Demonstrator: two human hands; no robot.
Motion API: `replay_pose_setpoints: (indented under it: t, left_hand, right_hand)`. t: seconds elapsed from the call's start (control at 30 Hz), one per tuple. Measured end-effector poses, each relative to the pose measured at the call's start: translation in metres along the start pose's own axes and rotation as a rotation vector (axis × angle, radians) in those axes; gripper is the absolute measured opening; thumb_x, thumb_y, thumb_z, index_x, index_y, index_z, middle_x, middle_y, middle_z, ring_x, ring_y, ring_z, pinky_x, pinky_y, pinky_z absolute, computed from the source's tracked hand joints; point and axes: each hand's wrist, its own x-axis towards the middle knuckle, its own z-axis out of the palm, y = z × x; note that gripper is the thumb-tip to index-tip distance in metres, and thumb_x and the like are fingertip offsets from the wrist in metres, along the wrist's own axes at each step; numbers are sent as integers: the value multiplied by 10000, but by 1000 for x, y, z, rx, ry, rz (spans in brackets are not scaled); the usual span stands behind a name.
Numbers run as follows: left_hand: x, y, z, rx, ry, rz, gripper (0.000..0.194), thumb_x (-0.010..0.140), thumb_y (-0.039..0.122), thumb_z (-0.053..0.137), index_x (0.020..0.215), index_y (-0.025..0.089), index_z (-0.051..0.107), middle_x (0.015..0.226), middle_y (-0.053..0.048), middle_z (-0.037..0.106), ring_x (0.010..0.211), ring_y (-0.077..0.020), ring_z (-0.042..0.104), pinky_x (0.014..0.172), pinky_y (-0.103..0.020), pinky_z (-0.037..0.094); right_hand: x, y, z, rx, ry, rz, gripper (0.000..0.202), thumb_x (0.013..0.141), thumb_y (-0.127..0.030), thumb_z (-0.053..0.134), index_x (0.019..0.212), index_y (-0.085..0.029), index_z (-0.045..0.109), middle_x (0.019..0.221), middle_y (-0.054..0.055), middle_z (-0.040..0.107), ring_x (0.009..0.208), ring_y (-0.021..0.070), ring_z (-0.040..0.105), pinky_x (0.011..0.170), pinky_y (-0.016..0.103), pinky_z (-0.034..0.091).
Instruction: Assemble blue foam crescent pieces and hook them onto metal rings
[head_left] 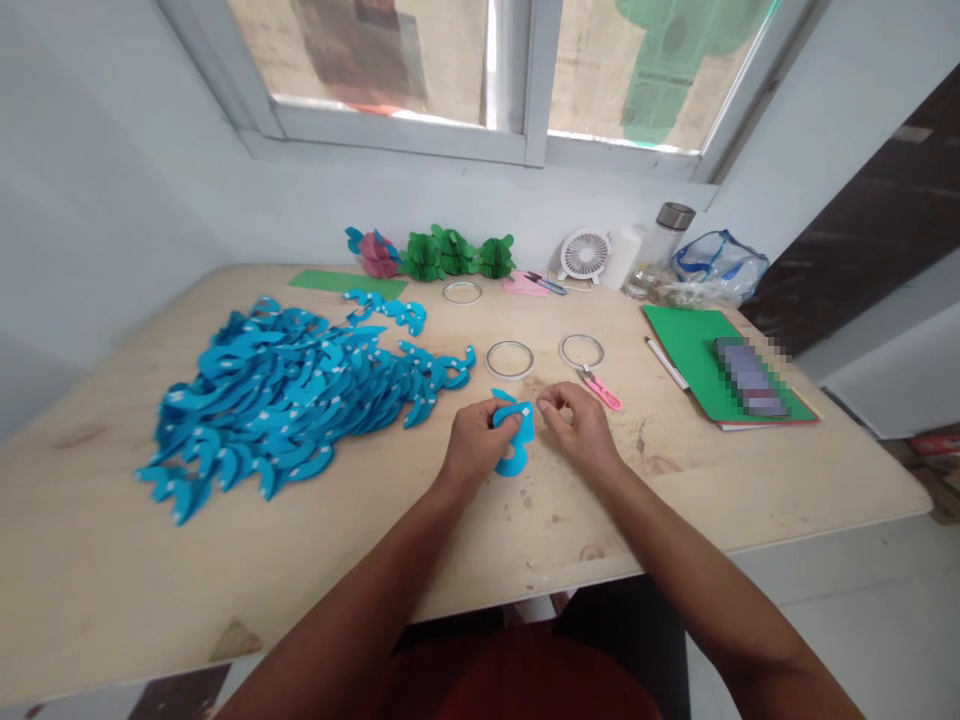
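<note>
My left hand [474, 442] pinches a curved blue paper cutout [513, 464] between thumb and fingers, above the table near its front. A small white square shows at the cutout's upper right. Just right of it is my right hand [582, 428], thumb and index finger pressed together; whatever they hold, if anything, is too small to make out. On the left lies a large heap of similar blue cutouts [300, 385], many with white squares. Beyond my hands are two thin tape rolls, one at the centre [510, 375] and one to its right [598, 345], beside a pink cutter [602, 391].
Along the back stand green paper shapes [454, 252], a pink-and-blue one [377, 255], a white fan [586, 255] and a glass bottle [660, 250]. Another tape roll [462, 302] lies near them. At right, a phone [752, 378] rests on green sheets [686, 340] beside a white pen [666, 362].
</note>
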Motion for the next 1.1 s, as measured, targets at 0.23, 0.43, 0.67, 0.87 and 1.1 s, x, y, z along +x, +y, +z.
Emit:
replay_pose_setpoints:
  t: [0.23,0.43,0.67,0.87,1.1]
  left_hand:
    - [-1,-2,1,-38,-10,30,168,655,289,568,680,140,643,458,45,517,413,-87,446,415,-189,354]
    - [-2,-4,4,-71,-9,29,174,665,294,567,697,141,642,458,47,507,408,-85,436,409,-190,350]
    - [-4,0,3,-69,-8,15,187,665,293,564,714,136,653,452,45,505,408,-89,439,400,-191,346]
    - [-4,0,4,-51,0,5,180,663,289,564,705,137,651,419,53,484,397,-89,429,404,-192,346]
    - [-4,1,4,-37,-5,-3,185,660,282,564,714,133,659,422,52,489,400,-92,435,414,-196,355]
  right_hand:
    - [-2,2,8,350,-137,227,171,775,-335,542,713,-176,552,610,-21,519,550,109,449,528,235,352]
    - [-1,4,13,547,-141,320,203,723,-345,602,671,-169,515,558,-40,465,498,86,396,476,217,308]
    - [-2,5,14,494,-136,275,208,731,-357,585,666,-171,520,556,-40,447,510,92,396,485,221,318]
    - [-2,6,12,399,-144,229,151,746,-300,551,679,-170,513,574,-36,467,525,94,411,496,218,325]
    - [-2,7,11,351,-163,207,116,756,-263,520,684,-174,499,567,-44,450,521,94,401,498,221,319]
